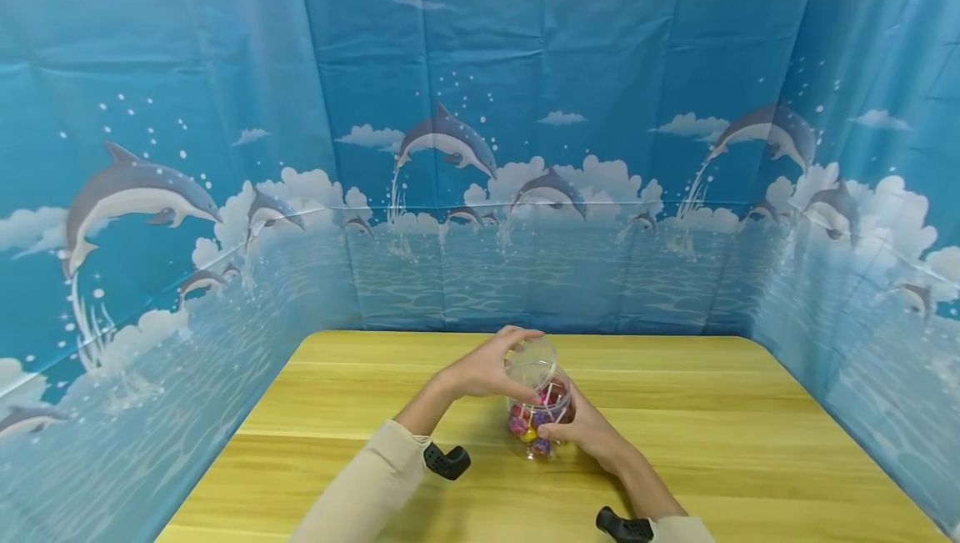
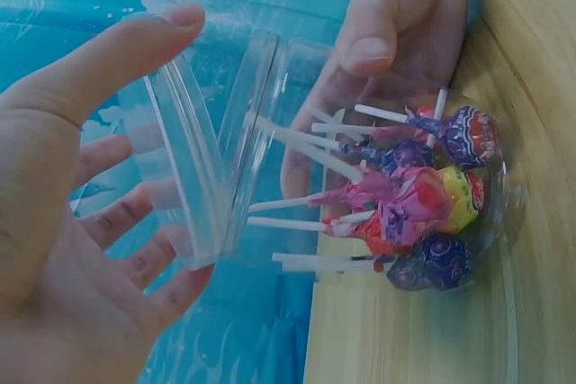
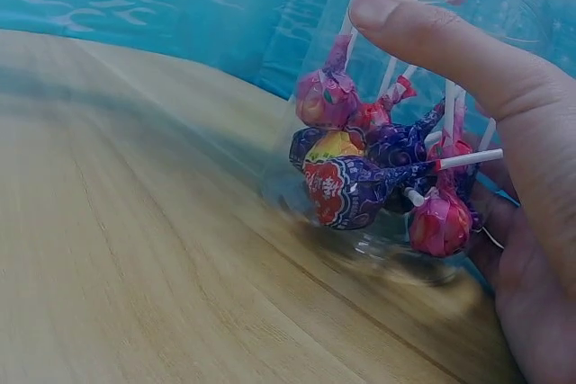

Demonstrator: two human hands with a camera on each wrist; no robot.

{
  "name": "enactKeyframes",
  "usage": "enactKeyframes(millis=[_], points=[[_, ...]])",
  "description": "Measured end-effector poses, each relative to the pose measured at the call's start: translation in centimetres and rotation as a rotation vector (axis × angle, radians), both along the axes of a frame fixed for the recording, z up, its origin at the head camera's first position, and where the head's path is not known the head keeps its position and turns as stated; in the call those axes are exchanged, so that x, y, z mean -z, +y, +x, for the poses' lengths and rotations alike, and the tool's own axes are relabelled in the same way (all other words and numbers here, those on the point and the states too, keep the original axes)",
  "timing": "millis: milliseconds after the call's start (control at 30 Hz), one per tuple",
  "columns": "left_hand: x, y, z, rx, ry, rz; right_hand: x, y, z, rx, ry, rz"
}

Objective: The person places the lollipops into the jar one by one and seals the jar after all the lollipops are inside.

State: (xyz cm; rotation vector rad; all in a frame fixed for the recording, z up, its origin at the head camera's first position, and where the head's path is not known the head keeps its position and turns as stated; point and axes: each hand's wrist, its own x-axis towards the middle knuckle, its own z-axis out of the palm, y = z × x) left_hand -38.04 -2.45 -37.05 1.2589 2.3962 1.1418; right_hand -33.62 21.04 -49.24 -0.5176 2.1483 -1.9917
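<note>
My left hand [image 1: 491,368] grips a clear round lid [image 2: 184,159] by its edge, thumb on one side and fingers on the other. The lid is tilted over the mouth of a transparent plastic jar [image 3: 286,164]; at one side its edge lies close to the rim, and whether they touch I cannot tell. My right hand [image 1: 588,430] holds the jar around its side, the thumb near the top. Inside the jar sit several wrapped lollipops [image 3: 351,191], purple, pink, red and yellow, with white sticks mostly pointing up. The jar stands upright on the table.
The wooden table [image 1: 300,443] has yellowish grain and rounded far corners. A blue curtain [image 1: 600,67] printed with dolphins and clouds hangs behind it and along both sides. Black wrist mounts [image 1: 447,461] sit on both forearms.
</note>
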Motion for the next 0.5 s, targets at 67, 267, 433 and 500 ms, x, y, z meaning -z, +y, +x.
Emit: enactKeyframes(millis=[67,267,433,500], points=[[0.1,0.4,-0.1,0.007,0.017,-0.014,-0.1,0.0,0.0,-0.007,0.003,-0.004],[0.3,1.4,0.0,0.027,0.076,-0.086,-0.2,0.1,0.1,-0.031,-0.003,-0.003],[0.2,1.9,0.1,0.04,0.118,-0.145,-0.4,0.1,0.1,-0.04,-0.01,0.0],[0.2,2.0,0.3,0.04,0.129,-0.158,-0.4,0.1,0.2,-0.044,-0.009,-0.003]])
